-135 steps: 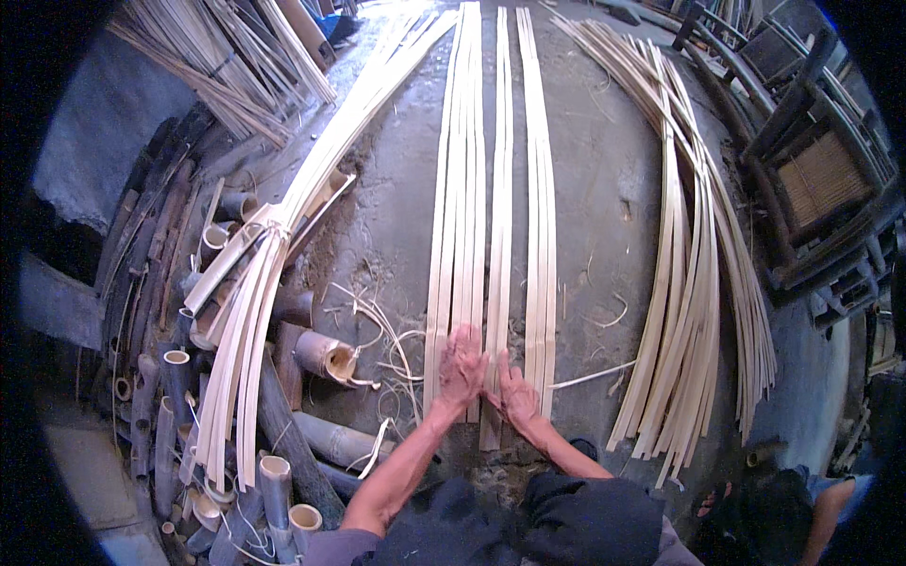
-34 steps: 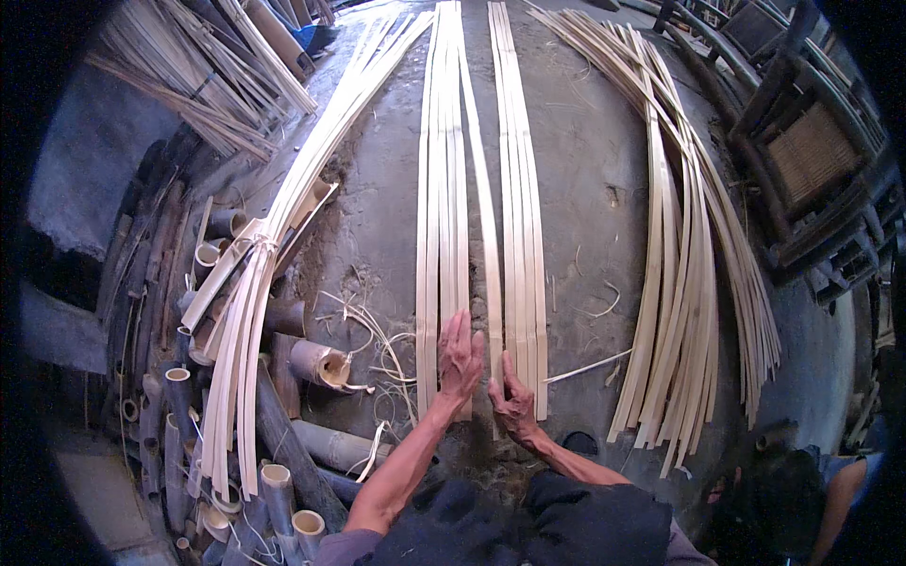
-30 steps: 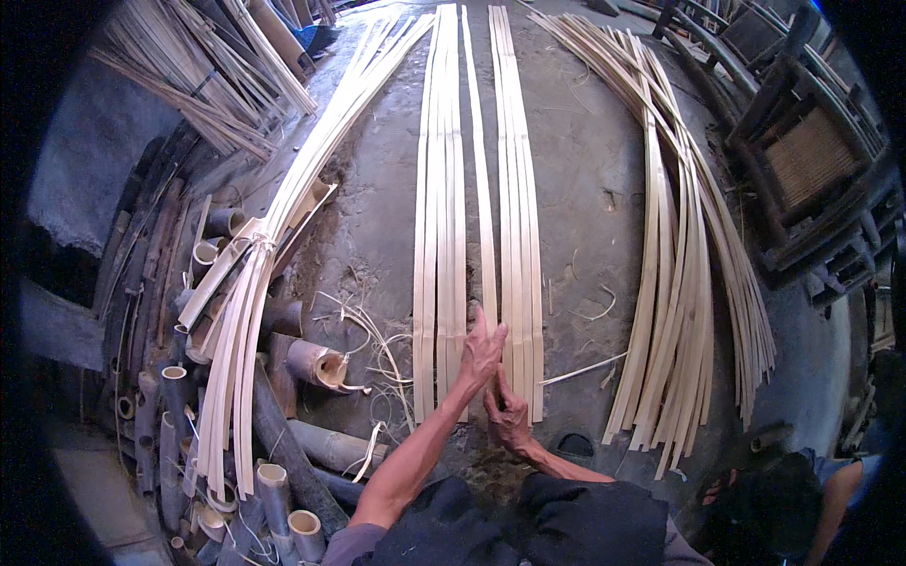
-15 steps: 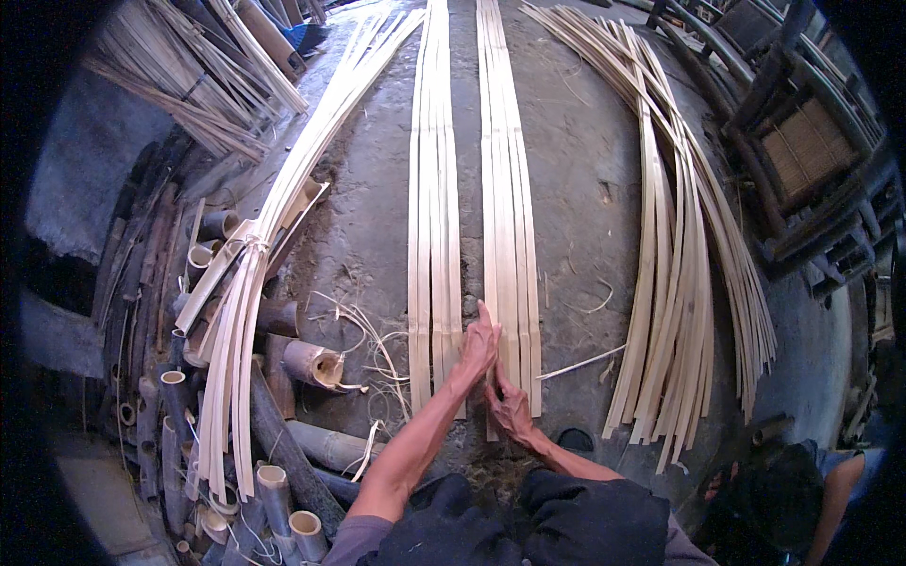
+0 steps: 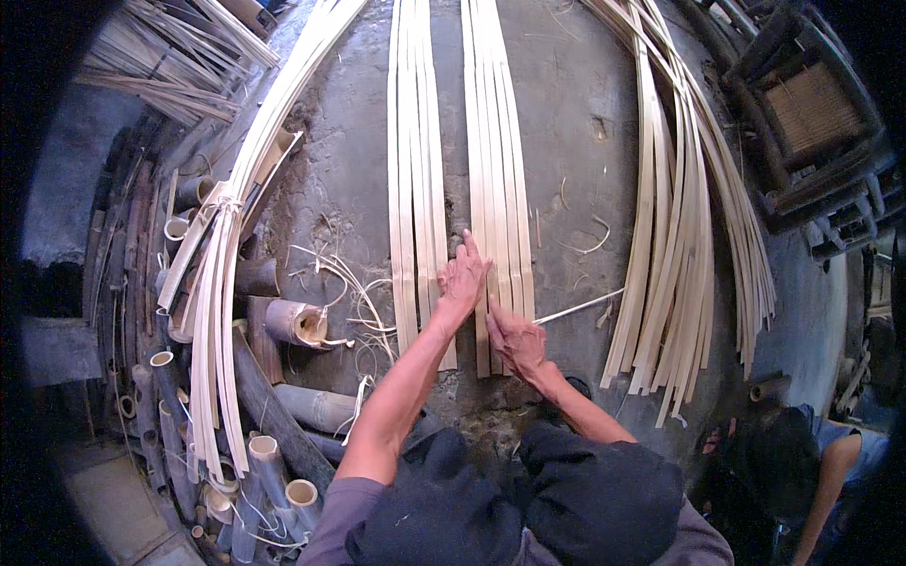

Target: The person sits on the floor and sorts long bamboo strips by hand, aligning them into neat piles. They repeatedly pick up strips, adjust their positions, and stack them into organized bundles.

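Note:
Two rows of long, pale bamboo strips lie side by side on the floor: a left row (image 5: 415, 189) and a right row (image 5: 495, 179). My left hand (image 5: 461, 283) rests at the inner edge of the right row, its index finger stretched forward along the gap between the rows. Closer to me, my right hand (image 5: 517, 341) has its fingers bent around the near part of the right row's inner bamboo strip (image 5: 482, 354). Its thumb points forward, and the hand covers the near ends of other strips. The undersides of my fingers are hidden.
A tied bundle of strips (image 5: 226, 274) lies at left, over cut bamboo tubes (image 5: 288, 321). Another loose bundle (image 5: 661, 283) spreads at right. Curled shavings (image 5: 349, 274) litter the floor. Dark bamboo chairs (image 5: 802, 123) stand at far right; another person's arm (image 5: 835, 491) shows lower right.
The view has shifted, so the scene sits higher. The inner strip's near end, which stuck out toward me, now lies about level with its neighbours. Both hands remain at that strip.

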A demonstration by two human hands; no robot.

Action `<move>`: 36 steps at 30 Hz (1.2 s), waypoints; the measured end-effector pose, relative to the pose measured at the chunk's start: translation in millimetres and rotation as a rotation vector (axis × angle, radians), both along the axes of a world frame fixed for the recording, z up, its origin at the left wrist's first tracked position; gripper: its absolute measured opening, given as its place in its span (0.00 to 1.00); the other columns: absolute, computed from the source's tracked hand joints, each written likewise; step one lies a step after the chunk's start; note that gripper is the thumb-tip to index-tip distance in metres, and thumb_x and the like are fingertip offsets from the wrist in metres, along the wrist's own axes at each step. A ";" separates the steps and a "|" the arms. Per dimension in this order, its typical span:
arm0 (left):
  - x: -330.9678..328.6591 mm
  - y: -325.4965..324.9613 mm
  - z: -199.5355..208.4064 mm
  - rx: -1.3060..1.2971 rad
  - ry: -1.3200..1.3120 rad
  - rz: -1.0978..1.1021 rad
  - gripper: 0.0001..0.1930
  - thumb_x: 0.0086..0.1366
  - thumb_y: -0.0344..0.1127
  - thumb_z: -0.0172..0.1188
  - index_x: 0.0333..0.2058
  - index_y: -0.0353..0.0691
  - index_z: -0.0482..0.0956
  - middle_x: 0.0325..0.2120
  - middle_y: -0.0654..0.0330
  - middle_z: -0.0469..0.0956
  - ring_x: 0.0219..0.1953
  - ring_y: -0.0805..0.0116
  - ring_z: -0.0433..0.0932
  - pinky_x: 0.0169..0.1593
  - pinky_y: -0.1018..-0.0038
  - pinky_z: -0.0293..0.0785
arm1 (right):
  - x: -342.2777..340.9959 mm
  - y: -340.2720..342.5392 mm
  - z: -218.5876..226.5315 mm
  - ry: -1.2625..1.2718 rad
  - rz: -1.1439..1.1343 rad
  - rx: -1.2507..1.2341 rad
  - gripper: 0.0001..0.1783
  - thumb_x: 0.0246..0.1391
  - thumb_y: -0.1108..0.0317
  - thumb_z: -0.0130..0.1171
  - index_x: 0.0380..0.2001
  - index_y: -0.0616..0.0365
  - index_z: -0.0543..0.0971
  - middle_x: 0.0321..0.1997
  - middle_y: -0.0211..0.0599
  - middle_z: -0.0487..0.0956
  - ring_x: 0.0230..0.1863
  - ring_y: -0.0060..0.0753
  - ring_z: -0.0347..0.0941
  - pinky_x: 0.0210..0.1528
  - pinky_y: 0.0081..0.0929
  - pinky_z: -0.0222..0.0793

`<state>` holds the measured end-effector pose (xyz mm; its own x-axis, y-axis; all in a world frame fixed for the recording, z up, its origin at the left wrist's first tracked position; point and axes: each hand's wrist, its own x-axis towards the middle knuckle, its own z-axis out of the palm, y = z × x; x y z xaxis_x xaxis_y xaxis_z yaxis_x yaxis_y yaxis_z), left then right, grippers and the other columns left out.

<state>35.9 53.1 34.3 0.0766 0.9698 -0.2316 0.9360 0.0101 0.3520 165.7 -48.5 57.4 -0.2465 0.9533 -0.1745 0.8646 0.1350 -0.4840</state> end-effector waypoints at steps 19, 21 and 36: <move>5.9 -13.4 -41.2 0.351 0.002 -0.200 0.32 0.68 0.47 0.43 0.66 0.36 0.52 0.69 0.53 0.47 0.71 0.60 0.43 0.71 0.58 0.32 | 27.8 -19.9 -25.5 -0.157 0.080 0.225 0.31 0.62 0.57 0.44 0.64 0.62 0.60 0.70 0.50 0.56 0.72 0.50 0.47 0.73 0.46 0.35; 9.4 -11.7 -38.1 0.348 -0.040 -0.212 0.32 0.68 0.48 0.44 0.65 0.37 0.54 0.68 0.53 0.48 0.71 0.60 0.44 0.71 0.58 0.33 | 51.7 -14.4 -19.2 -0.207 -0.048 0.287 0.29 0.62 0.57 0.45 0.62 0.63 0.62 0.69 0.50 0.57 0.71 0.51 0.49 0.72 0.48 0.36; -32.7 -43.1 -17.2 0.347 0.007 0.139 0.37 0.56 0.42 0.59 0.60 0.25 0.60 0.66 0.37 0.46 0.70 0.43 0.41 0.69 0.48 0.35 | 148.5 -32.6 14.6 -0.182 0.052 0.004 0.07 0.48 0.67 0.59 0.32 0.51 0.76 0.26 0.33 0.75 0.35 0.41 0.74 0.42 0.45 0.68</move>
